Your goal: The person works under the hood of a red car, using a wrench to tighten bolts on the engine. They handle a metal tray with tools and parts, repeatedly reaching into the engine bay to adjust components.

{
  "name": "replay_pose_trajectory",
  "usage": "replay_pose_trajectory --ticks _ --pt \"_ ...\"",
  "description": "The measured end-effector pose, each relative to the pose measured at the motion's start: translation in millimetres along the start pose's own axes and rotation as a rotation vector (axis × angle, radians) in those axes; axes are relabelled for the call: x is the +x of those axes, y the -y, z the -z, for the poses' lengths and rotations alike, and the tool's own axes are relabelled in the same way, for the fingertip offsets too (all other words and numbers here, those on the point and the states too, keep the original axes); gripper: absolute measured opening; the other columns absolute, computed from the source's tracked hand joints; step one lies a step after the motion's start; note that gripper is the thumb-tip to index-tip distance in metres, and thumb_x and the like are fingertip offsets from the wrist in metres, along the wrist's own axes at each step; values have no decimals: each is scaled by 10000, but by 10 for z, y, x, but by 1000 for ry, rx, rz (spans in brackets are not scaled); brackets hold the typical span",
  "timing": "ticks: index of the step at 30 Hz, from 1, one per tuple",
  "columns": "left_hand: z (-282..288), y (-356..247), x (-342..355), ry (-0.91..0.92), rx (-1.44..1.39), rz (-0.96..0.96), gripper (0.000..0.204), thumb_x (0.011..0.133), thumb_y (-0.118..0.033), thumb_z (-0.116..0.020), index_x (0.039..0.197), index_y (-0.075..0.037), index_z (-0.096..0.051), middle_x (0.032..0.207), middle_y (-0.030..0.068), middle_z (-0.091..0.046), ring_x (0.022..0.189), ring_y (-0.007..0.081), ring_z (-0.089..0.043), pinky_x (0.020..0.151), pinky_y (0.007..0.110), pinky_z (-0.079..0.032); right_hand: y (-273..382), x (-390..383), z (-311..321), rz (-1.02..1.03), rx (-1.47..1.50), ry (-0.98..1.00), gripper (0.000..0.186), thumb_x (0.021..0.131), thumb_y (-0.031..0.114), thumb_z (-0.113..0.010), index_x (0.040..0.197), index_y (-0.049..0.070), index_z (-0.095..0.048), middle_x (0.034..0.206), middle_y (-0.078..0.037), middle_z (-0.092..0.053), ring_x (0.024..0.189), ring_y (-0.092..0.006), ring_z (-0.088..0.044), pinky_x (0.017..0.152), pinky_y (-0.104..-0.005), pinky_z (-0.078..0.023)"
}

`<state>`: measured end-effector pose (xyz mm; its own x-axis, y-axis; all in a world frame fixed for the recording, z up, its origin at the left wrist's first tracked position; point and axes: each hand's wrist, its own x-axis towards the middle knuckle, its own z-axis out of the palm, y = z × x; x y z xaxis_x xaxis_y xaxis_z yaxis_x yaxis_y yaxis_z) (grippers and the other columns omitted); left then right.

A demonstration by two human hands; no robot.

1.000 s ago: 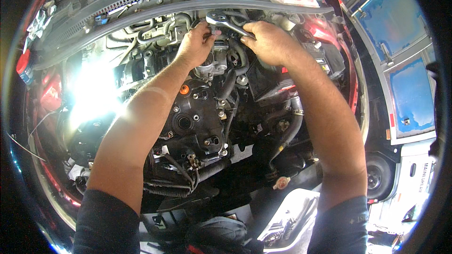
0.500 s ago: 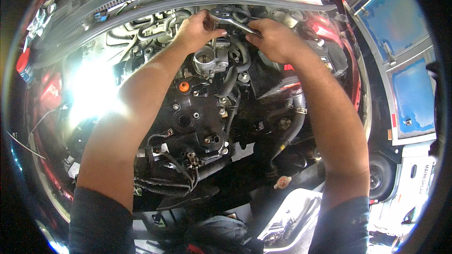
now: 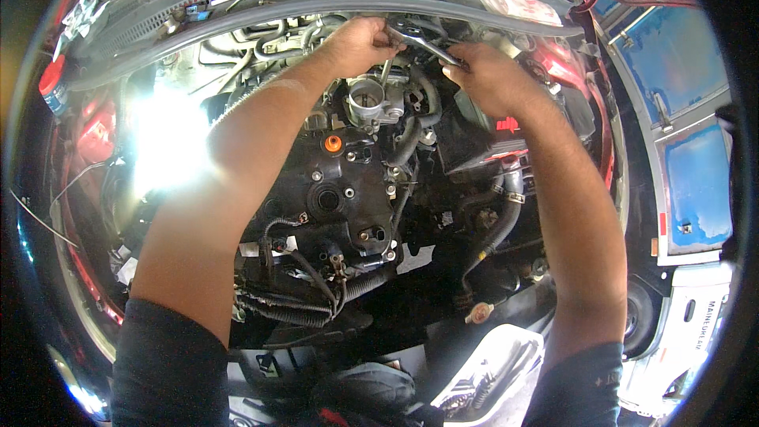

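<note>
Left hand (image 3: 360, 47) gathers at the ratchet (image 3: 429, 47).
Its thumb, spread a moment ago, is drawn in, perhaps to steady the head; gripping, I cannot tell. The right hand (image 3: 496, 79) clamps the handle, head to its left.

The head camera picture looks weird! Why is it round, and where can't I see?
Head view: the fisheye lens gives a round edge and bends the long grey strip; head view: white glare hides what lies beside the left forearm; head view: deep shadow swallows details below the black engine cover; head view: the metal wrench in the right hand catches light.
</note>
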<state>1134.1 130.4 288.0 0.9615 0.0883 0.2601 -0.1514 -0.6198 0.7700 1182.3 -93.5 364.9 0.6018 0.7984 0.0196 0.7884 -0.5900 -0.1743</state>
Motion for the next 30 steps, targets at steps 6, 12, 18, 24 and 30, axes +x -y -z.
replay_pose_trajectory --ticks 6,12,18,24,30 --pt "-35 24 -1 -45 236 49 421 806 -243 -759 1128 -18 -607 944 112 -706 899 186 -660 852 319 -508 -25 -11 -3 48 -21 -17 313 925 239 -560 1093 -18 -619 1029 -245 -637 996 -395 -605 878 -439 -466" --pt "-78 96 -8 -61 -29 -28 569 753 -273 -801 1188 -9 -547 886 91 -694 849 203 -664 812 340 -518 -44 1 -39 54 -7 -40 313 913 238 -574 1094 -13 -620 1003 -246 -638 981 -399 -605 871 -442 -465" --pt "-113 143 -27 -79 235 -23 624 821 -191 -726 1336 12 -438 999 124 -704 922 198 -666 849 336 -512 -53 -16 -56 90 -55 -71 309 918 236 -571 1097 -11 -618 1010 -241 -640 984 -392 -608 866 -437 -471" --pt "-48 94 8 -51 202 -55 723 765 -256 -783 1337 18 -436 973 138 -690 933 232 -661 865 345 -508 -44 2 -65 11 -26 -12 319 919 244 -571 1114 -5 -616 1048 -240 -632 1011 -397 -600 884 -449 -464" --pt "-59 46 2 -53 224 7 785 717 -285 -821 1335 13 -440 969 142 -674 913 248 -654 858 350 -508 -28 14 -90 70 -74 -48 336 905 271 -568 1107 7 -619 1089 -245 -617 1043 -415 -587 921 -476 -471"
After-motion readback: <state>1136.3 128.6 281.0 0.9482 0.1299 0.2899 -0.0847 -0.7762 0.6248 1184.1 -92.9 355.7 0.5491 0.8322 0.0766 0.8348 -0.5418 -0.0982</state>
